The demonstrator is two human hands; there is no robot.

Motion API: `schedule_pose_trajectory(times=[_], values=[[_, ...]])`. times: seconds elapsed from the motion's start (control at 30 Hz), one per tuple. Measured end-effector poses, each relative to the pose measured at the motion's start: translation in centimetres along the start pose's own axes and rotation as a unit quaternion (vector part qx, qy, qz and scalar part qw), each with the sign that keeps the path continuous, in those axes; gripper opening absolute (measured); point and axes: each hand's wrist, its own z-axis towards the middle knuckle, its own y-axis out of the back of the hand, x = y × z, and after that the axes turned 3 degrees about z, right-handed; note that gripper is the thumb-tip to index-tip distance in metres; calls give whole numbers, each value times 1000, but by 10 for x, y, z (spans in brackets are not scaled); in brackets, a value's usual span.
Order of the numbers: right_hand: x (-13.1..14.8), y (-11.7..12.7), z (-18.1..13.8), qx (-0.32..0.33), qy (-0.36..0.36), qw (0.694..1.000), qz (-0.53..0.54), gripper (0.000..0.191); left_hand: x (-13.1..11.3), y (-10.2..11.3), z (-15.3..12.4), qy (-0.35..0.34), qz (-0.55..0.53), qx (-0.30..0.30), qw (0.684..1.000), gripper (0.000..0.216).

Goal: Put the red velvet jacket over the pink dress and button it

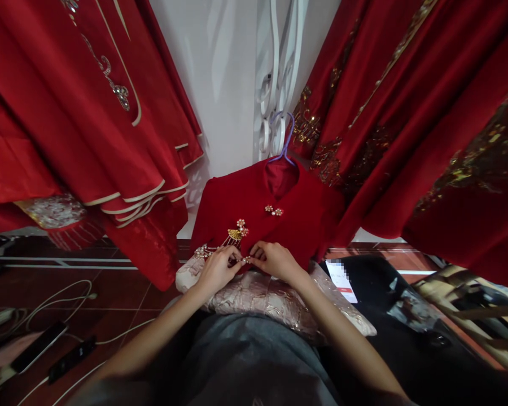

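A red jacket point(296, 217) on a purple hanger point(284, 141) hangs in front of me, with pearl buttons point(274, 211) and a gold fan brooch point(236, 232) on its front. My left hand point(217, 269) and my right hand point(275, 260) meet at the jacket's lower front edge. Both pinch a small pearl fastening point(246, 260) between their fingertips. Under the hands a pale pink brocade cloth point(266, 299) lies across my lap.
Red embroidered garments hang at left point(88, 113) and right point(427, 129), close on both sides. White wall and a white scrolled rail point(275, 73) stand behind. Phones and cables point(46, 344) lie on the dark red floor at left. A black bag point(385, 299) sits at right.
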Motion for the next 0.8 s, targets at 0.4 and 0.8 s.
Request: schedule_pose_trajectory(times=[0.4, 0.8], values=[[-6, -12, 7, -1, 9, 1000, 10, 15, 0, -5, 2, 17, -147, 11, 989, 5], [-9, -2, 4, 8, 10, 999, 48, 16, -7, 4, 7, 33, -95, 24, 995, 7]])
